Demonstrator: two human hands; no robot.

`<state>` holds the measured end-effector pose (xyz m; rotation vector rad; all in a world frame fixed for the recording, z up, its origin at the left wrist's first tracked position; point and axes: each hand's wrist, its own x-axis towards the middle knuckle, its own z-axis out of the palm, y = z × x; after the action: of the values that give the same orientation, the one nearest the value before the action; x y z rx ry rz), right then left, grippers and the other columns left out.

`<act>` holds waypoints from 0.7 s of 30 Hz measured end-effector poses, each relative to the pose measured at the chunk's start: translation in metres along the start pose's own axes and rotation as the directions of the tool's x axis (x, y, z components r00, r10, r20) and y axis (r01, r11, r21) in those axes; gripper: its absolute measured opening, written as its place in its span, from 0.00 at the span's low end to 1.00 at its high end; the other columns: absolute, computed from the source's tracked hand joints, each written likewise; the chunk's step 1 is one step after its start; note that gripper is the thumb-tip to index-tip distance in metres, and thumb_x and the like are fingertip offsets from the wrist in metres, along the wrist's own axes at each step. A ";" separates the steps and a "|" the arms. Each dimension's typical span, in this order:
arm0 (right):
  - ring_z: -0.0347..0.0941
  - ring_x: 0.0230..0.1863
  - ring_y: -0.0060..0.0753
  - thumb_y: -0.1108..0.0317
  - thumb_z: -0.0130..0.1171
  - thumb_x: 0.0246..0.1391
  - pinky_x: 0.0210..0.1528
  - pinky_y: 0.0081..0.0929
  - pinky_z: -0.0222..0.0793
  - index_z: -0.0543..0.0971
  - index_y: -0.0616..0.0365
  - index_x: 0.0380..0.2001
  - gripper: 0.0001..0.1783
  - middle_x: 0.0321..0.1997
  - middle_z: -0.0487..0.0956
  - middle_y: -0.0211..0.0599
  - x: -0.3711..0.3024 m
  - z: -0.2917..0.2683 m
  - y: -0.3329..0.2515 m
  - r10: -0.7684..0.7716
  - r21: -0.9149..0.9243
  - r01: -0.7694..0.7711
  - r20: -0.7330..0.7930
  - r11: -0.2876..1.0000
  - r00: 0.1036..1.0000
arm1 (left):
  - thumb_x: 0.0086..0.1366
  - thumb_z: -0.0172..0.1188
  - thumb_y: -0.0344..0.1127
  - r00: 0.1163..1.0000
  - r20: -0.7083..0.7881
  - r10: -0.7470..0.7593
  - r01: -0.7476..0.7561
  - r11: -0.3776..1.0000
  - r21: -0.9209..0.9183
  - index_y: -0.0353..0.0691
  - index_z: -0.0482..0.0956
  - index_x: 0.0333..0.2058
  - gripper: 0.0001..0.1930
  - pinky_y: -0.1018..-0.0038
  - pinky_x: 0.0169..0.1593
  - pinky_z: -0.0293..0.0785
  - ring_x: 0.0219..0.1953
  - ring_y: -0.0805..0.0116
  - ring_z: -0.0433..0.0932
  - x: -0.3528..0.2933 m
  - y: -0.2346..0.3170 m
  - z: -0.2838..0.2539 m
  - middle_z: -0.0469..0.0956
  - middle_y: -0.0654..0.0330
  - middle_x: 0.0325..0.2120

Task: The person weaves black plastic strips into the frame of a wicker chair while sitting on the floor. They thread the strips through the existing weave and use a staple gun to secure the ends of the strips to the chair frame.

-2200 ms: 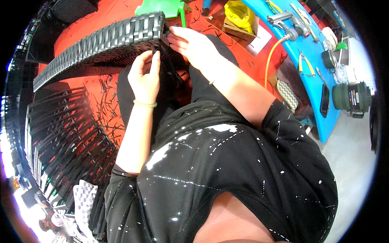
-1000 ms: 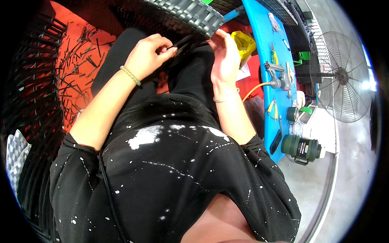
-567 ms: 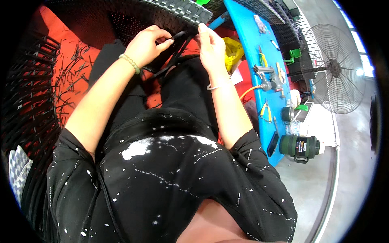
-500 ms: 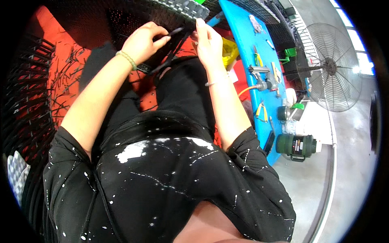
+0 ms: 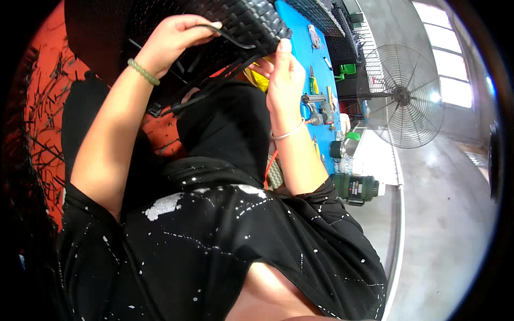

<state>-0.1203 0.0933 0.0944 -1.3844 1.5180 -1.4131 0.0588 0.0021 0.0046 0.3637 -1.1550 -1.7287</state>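
Up comes the left hand [image 5: 174, 40], pinching the black strip [image 5: 235, 41] beside the woven panel [image 5: 249, 17]; more length shows now, seemingly freer. I can't tell whether the right hand [image 5: 285, 77] at the corner grips.

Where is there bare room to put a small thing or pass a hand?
The blue table has a bare patch between a greyish item and yellow-green pliers; grey floor is bare right of the white pipe. Crowded: around the grey tool, and between left hand and right hand, where black strips cross.
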 end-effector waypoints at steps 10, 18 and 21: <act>0.78 0.34 0.32 0.48 0.41 0.63 0.38 0.29 0.77 0.74 0.67 0.41 0.28 0.38 0.78 0.40 -0.049 0.009 -0.038 0.183 0.026 -0.182 -0.050 0.983 0.982 | 0.63 0.53 0.36 0.995 0.038 -0.096 0.092 0.991 0.100 0.33 0.79 0.38 0.12 0.77 0.47 0.73 0.39 0.73 0.78 -0.010 0.016 0.010 0.80 0.60 0.33; 0.77 0.41 0.32 0.44 0.36 0.63 0.45 0.31 0.73 0.71 0.62 0.48 0.31 0.45 0.77 0.39 -0.096 0.000 -0.066 0.298 0.007 -0.298 -0.086 0.954 0.951 | 0.61 0.53 0.36 0.976 0.157 -0.151 0.148 0.988 0.034 0.34 0.80 0.27 0.11 0.80 0.39 0.74 0.29 0.73 0.79 -0.028 0.028 0.037 0.80 0.60 0.25; 0.76 0.45 0.34 0.44 0.35 0.63 0.48 0.33 0.71 0.68 0.62 0.53 0.32 0.50 0.75 0.41 -0.120 -0.012 -0.069 0.367 0.017 -0.367 -0.089 0.930 0.926 | 0.61 0.54 0.37 0.937 0.258 -0.235 0.216 0.971 0.102 0.34 0.81 0.26 0.12 0.79 0.38 0.74 0.29 0.73 0.79 -0.035 0.026 0.052 0.80 0.60 0.24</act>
<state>-0.0839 0.2201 0.1396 -0.9785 1.7284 -1.2512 0.0544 0.0572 0.0433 0.3225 -1.4184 -1.9862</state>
